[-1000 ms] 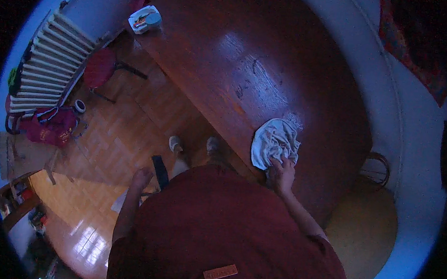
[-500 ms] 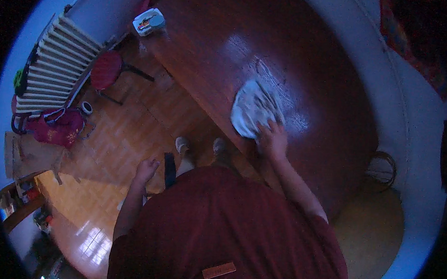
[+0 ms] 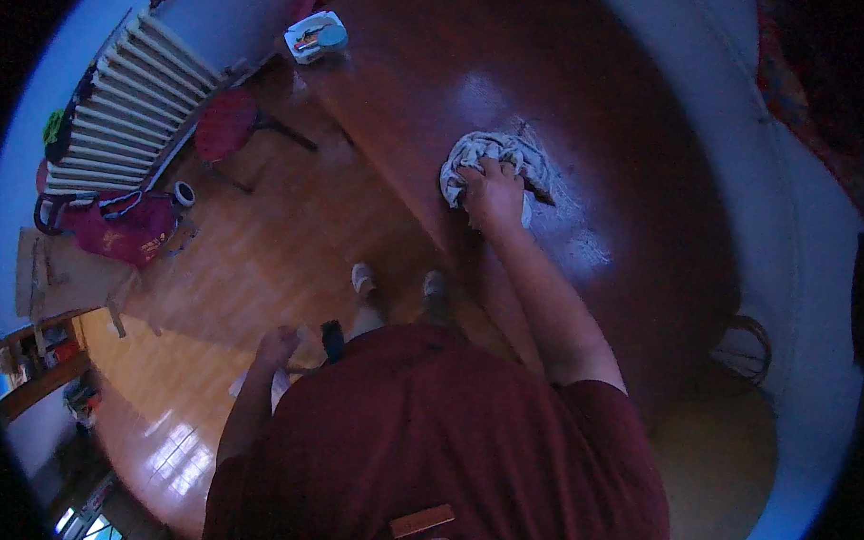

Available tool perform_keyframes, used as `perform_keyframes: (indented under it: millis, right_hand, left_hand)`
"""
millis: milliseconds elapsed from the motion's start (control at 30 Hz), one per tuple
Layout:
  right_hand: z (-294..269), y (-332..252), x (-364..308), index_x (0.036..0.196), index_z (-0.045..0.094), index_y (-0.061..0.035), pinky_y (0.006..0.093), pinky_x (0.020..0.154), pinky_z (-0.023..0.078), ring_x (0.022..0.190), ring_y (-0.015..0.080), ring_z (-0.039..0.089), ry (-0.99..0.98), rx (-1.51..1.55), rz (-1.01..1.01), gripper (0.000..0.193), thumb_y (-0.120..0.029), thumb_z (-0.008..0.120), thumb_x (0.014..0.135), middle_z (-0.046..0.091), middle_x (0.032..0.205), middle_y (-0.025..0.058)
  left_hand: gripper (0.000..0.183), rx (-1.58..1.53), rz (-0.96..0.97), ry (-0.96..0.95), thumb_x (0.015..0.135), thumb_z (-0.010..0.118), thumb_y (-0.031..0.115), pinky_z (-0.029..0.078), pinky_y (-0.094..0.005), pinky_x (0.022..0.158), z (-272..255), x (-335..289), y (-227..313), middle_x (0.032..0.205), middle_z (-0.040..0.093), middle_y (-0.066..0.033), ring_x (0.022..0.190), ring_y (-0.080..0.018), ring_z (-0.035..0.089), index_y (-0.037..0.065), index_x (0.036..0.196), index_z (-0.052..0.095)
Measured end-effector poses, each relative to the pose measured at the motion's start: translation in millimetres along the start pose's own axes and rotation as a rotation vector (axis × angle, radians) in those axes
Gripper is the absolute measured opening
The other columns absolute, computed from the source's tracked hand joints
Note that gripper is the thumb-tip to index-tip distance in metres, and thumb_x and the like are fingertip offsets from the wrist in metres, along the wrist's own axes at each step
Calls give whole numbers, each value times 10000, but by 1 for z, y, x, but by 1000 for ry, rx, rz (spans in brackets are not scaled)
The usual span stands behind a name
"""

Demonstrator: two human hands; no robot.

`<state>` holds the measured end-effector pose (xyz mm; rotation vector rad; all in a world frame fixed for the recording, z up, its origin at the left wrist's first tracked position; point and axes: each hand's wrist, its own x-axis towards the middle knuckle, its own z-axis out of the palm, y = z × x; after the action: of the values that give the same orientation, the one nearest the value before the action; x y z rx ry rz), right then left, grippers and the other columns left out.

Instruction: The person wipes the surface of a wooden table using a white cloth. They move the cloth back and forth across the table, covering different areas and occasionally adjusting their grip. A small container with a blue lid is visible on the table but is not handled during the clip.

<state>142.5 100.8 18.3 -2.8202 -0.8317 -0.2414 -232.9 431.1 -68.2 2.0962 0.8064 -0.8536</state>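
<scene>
On the reddish-brown wooden table [image 3: 390,107], a white-and-grey patterned cloth [image 3: 503,147] lies bunched up. My right hand [image 3: 494,198] grips it from above, and the fingers press into its folds. Wet, shiny streaks [image 3: 572,203] mark the tabletop just right of the cloth. My left hand [image 3: 279,346] hangs low at my left side, off the table, with its fingers curled and nothing visible in them. Beside it is a dark strap-like thing [image 3: 331,341], apart from the fingers.
A white tray [image 3: 314,37] with small items sits at the table's far left corner. Left of the table are a red-seated stool [image 3: 225,125], a white radiator [image 3: 138,93] and a dark red bag or cloth [image 3: 119,229]. A chair [image 3: 748,348] stands near the right wall.
My right hand has moved forward and left across the table. The cloth, spread flatter before, is now more bunched under it. My left hand has shifted slightly down.
</scene>
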Motion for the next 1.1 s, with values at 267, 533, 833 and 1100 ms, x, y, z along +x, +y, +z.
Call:
perform_keyframes:
  millis: [267,533,833,1100]
  right_hand:
    - [-53,30,-201,1009,686,-227,496,826,449,1034,379,511,-171,111,88,324,-175,662,691,569,1136,105]
    - [4,-21,-32,1011,677,-209,467,810,433,950,332,525,-30,125,-81,327,-180,650,687,582,1092,99]
    - [4,-41,-36,1020,670,-242,506,865,415,1079,344,488,-69,160,-187,340,-218,698,682,554,1118,79]
    - [-22,11,-158,975,694,-221,472,822,454,1008,374,531,-142,53,-8,295,-134,645,698,582,1114,133]
  left_hand:
    - [243,-227,101,115,817,582,202,480,-387,758,26,59,15,916,647,-188,861,-301,633,60,1008,634]
    - [290,-78,40,-45,829,550,290,469,-418,807,22,48,-10,960,636,-206,926,-352,613,50,955,653]
    - [401,-22,166,118,845,532,309,464,-418,865,6,66,-79,1075,610,-212,979,-355,599,58,1153,590]
    - [355,103,121,55,852,536,270,468,-435,840,14,38,-49,1056,617,-200,985,-358,595,45,1120,595]
